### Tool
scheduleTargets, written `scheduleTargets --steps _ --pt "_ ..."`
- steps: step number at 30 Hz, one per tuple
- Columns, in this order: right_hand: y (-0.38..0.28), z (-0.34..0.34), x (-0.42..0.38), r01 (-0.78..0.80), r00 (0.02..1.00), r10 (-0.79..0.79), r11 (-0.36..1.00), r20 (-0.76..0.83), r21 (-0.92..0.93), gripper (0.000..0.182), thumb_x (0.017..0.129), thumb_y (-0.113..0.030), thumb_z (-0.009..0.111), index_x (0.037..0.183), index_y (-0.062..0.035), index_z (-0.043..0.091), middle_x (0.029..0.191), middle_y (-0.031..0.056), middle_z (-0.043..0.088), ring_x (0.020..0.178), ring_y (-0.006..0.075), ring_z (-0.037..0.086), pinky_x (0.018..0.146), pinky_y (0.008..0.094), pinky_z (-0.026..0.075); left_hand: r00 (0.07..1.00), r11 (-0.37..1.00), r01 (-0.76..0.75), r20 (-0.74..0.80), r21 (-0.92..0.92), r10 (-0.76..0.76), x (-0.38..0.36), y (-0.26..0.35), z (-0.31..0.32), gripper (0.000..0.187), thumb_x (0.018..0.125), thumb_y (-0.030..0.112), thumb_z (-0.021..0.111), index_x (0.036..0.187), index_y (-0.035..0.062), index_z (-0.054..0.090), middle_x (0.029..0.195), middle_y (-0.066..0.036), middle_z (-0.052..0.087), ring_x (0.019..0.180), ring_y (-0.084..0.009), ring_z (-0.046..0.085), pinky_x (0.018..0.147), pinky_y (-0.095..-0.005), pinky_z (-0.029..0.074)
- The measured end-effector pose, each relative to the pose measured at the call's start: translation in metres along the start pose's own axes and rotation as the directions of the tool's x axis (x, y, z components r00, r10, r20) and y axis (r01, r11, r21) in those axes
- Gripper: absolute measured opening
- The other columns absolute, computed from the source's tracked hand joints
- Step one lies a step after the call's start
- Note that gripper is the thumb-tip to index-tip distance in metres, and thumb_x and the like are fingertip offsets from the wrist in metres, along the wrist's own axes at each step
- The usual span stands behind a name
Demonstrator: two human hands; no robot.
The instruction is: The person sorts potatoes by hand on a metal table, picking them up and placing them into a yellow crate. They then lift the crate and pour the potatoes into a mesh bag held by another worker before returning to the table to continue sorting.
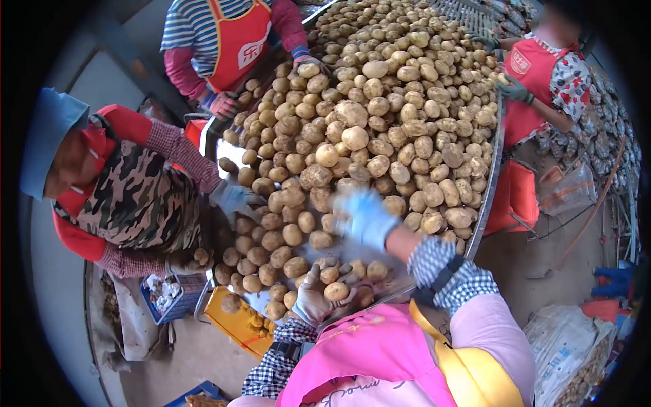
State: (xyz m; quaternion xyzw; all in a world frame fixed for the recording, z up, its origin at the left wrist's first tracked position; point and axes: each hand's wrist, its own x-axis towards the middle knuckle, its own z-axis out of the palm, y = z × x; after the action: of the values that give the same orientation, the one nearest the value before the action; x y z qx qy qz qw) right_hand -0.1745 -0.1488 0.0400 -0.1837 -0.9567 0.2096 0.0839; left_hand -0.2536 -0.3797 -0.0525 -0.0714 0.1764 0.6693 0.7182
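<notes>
A large heap of potatoes (407, 129) covers the metal table (489, 197). My left hand (319, 298), in a pale glove with dark fingertips, is at the near edge, its fingers curved round a potato (336, 292), with other potatoes close by. My right hand (366, 218), in a light blue glove, is over the potatoes at the middle of the near part; its fingers are smeared by motion, and whether it holds anything cannot be seen. Bare metal shows below it.
Co-workers stand at the left (135, 197), upper left (237, 41) and upper right (542, 81), their gloved hands at the heap. A yellow crate (234, 325), a blue crate (180, 305) and a red bin (512, 197) stand beside the table.
</notes>
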Motion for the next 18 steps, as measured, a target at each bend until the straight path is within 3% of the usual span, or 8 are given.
scheduleTargets --steps 1,3,4,6,8,14,16,18 --pt "0.022 0.007 0.02 -0.039 0.973 -0.02 0.967 -0.228 -0.25 0.046 0.085 -0.039 0.063 0.119 -0.0089 0.062 0.135 0.0188 0.049 0.122 0.0365 0.049 0.102 0.0476 0.04 1.0 0.99 -0.011 -0.018 -0.144 0.008 -0.004 -0.003 -0.008 0.057 0.09 0.047 0.065 0.131 0.0101 0.052 0.135 -0.018 0.052 0.121 -0.0416 0.051 0.095 -0.0585 0.046" --pt "0.068 0.047 0.051 -0.085 0.946 -0.011 0.955 -0.323 -0.283 0.051 0.083 -0.039 0.064 0.126 -0.0125 0.056 0.142 0.0149 0.044 0.127 0.036 0.043 0.112 0.0476 0.029 0.998 0.987 -0.057 -0.026 -0.148 0.053 -0.014 -0.004 -0.016 0.056 0.09 0.046 0.065 0.13 0.0102 0.053 0.134 -0.017 0.053 0.119 -0.04 0.052 0.094 -0.0567 0.047" --pt "0.069 0.061 0.054 -0.053 0.922 -0.067 0.953 -0.38 -0.298 0.045 0.083 -0.041 0.064 0.12 -0.0153 0.06 0.135 0.0129 0.049 0.122 0.034 0.046 0.106 0.051 0.032 0.997 0.986 -0.08 -0.028 -0.143 0.077 -0.019 -0.003 -0.019 0.055 0.09 0.045 0.065 0.129 0.0104 0.053 0.134 -0.017 0.053 0.118 -0.0384 0.053 0.094 -0.0549 0.048" --pt "0.036 0.057 0.044 -0.241 0.958 0.178 0.923 -0.223 -0.299 0.037 0.083 -0.043 0.062 0.11 -0.0173 0.064 0.121 0.0081 0.056 0.113 0.0307 0.05 0.095 0.0525 0.036 0.97 0.973 -0.202 -0.16 -0.115 0.182 -0.027 0.002 -0.012 0.055 0.092 0.047 0.062 0.132 0.011 0.052 0.135 -0.017 0.053 0.121 -0.0356 0.051 0.096 -0.0534 0.047" --pt "0.037 0.076 0.03 -0.277 0.932 0.172 0.905 -0.317 -0.322 0.025 0.082 -0.042 0.063 0.095 -0.0204 0.067 0.102 0.0009 0.06 0.101 0.0276 0.051 0.081 0.0505 0.038 0.94 0.935 -0.296 -0.235 -0.194 0.249 -0.031 0.011 -0.027 0.058 0.094 0.05 0.057 0.134 0.0088 0.05 0.137 -0.018 0.052 0.125 -0.0375 0.049 0.101 -0.0524 0.044" --pt "0.024 0.086 -0.036 -0.072 0.993 0.031 0.915 -0.11 -0.397 0.041 0.079 -0.052 0.063 0.105 -0.0211 0.066 0.114 0.0031 0.059 0.114 0.0316 0.047 0.086 0.0528 0.039 0.929 0.894 -0.341 -0.248 -0.29 0.274 -0.037 0.025 -0.017 0.069 0.088 0.048 0.067 0.134 0.0008 0.049 0.139 -0.021 0.049 0.127 -0.039 0.049 0.102 -0.0462 0.048" --pt "0.015 0.091 -0.056 -0.052 0.972 0.15 0.888 0.18 -0.457 0.05 0.078 -0.056 0.063 0.114 -0.0215 0.063 0.117 0.0057 0.059 0.117 0.0339 0.046 0.086 0.0536 0.041 0.944 0.883 -0.312 -0.223 -0.35 0.245 -0.034 0.021 -0.02 0.069 0.088 0.049 0.067 0.133 -0.0006 0.049 0.139 -0.022 0.049 0.126 -0.0393 0.05 0.103 -0.0475 0.048" --pt "0.017 0.09 -0.067 -0.072 0.964 0.172 0.903 0.202 -0.425 0.051 0.078 -0.054 0.064 0.118 -0.0209 0.061 0.117 0.0068 0.058 0.117 0.0349 0.046 0.085 0.0542 0.043 0.952 0.889 -0.296 -0.185 -0.35 0.244 -0.037 0.013 -0.03 0.067 0.089 0.049 0.065 0.131 -0.0017 0.05 0.137 -0.022 0.05 0.126 -0.0398 0.049 0.105 -0.0501 0.046"
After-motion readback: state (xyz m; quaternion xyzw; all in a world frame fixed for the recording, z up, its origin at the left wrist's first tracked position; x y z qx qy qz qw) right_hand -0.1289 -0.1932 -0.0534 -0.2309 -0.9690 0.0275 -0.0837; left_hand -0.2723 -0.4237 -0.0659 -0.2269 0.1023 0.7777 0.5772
